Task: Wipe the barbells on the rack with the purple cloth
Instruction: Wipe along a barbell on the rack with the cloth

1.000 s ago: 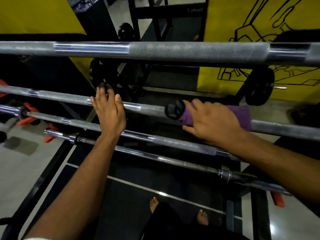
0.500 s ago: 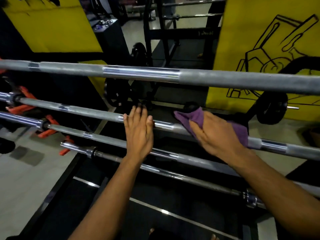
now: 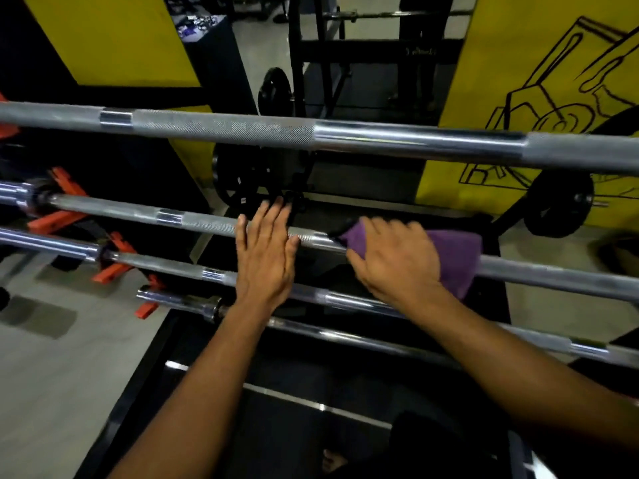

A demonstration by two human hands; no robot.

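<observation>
Barbells lie in four horizontal rows across the rack, and the second barbell (image 3: 204,221) from the top carries both hands. Purple cloth (image 3: 456,257) is draped over this bar, with the right hand (image 3: 397,261) curled over it and pressing it to the steel. Just to its left, the left hand (image 3: 264,257) rests flat on the bare shaft, fingers straight. Motion blur softens the cloth's edges, so its fold is unclear.
</observation>
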